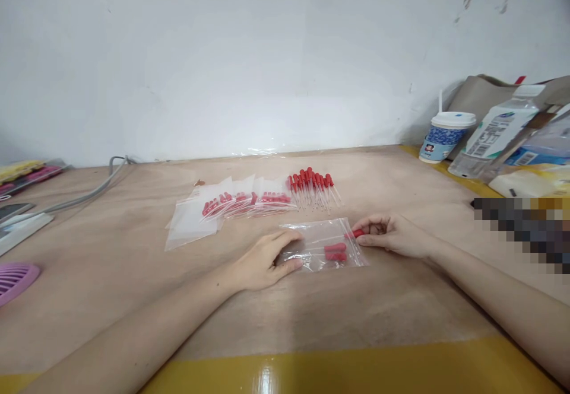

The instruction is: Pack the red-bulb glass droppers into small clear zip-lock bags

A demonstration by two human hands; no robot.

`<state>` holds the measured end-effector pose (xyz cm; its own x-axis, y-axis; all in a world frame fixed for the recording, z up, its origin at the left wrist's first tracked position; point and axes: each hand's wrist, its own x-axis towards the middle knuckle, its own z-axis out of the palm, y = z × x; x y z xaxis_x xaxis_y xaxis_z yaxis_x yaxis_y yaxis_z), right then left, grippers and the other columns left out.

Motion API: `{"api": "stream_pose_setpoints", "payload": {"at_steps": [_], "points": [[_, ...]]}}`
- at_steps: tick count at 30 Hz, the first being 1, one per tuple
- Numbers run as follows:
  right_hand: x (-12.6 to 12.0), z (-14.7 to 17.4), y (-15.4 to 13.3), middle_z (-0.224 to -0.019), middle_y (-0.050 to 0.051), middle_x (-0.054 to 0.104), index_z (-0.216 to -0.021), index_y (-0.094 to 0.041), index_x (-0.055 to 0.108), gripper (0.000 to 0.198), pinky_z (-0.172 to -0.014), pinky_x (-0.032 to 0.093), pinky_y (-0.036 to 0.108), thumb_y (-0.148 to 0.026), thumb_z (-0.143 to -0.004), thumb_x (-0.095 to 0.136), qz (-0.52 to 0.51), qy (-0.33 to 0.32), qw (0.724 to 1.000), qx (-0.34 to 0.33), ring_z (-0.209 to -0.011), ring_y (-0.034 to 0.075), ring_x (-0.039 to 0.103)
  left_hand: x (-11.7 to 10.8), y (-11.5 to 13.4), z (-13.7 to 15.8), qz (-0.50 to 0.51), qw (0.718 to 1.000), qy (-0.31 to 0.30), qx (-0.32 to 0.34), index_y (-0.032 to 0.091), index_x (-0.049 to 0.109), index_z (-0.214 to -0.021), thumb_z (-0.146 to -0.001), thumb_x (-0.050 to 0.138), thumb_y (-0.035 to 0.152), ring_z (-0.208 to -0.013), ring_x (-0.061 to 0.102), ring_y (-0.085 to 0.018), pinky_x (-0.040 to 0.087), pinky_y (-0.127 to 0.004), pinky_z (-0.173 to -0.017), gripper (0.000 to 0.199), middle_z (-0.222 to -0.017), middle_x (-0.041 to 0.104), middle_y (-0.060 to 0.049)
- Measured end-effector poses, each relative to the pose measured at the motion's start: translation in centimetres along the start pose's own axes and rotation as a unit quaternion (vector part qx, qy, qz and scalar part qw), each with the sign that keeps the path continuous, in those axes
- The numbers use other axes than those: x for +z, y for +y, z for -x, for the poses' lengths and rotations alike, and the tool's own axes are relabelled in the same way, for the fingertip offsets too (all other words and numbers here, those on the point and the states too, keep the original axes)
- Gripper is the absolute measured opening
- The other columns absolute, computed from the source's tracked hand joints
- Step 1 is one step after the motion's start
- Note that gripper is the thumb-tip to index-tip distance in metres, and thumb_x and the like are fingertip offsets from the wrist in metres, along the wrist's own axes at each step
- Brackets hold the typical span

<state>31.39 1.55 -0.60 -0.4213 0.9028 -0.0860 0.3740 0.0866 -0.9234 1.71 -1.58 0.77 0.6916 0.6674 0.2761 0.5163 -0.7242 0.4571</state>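
Observation:
My left hand grips the left end of a clear zip bag between thumb and fingers. The bag lies on the table, with its mouth facing right. Two red-bulbed droppers are inside it, bulbs toward the mouth. In my right hand, thumb and fingers pinch the red bulb of another dropper at the bag's mouth. Its thin stem points left, into the bag. Behind the bag lies a pile of loose red-bulbed droppers. Left of that pile, several filled bags overlap in a row.
A paper cup with straw, a plastic bottle and packages crowd the right side. On the left are a grey cable, a pink slatted object and a colourful packet. A white wall rises behind.

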Motion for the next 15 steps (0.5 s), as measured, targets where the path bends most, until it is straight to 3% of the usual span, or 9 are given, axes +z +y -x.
{"api": "stream_pose_setpoints", "payload": {"at_steps": [8,15], "points": [[1.8,-0.2,-1.4,-0.055,-0.003,0.052,-0.079,-0.017,0.067,0.029,-0.046,0.031,0.021,-0.043,-0.066,0.065,0.035,-0.015,0.999,-0.032,-0.049,0.007,0.040,0.1,-0.1,-0.2,0.000,1.000,0.002,0.007,0.019,0.046,-0.118,-0.085,0.053,0.031,-0.104,0.053,-0.021,0.043,-0.037,-0.089,0.036,-0.113,0.056,-0.008],[3.3,-0.8,-0.6,-0.062,0.000,0.059,-0.070,-0.016,0.061,0.027,-0.053,0.040,0.024,-0.042,-0.065,0.067,-0.015,0.069,0.997,-0.021,-0.056,0.012,0.051,0.2,-0.1,-0.2,-0.004,1.000,0.000,0.003,0.018,0.046,-0.118,-0.085,0.053,0.031,-0.106,0.052,-0.021,0.042,-0.037,-0.091,0.036,-0.115,0.056,-0.009]]}}
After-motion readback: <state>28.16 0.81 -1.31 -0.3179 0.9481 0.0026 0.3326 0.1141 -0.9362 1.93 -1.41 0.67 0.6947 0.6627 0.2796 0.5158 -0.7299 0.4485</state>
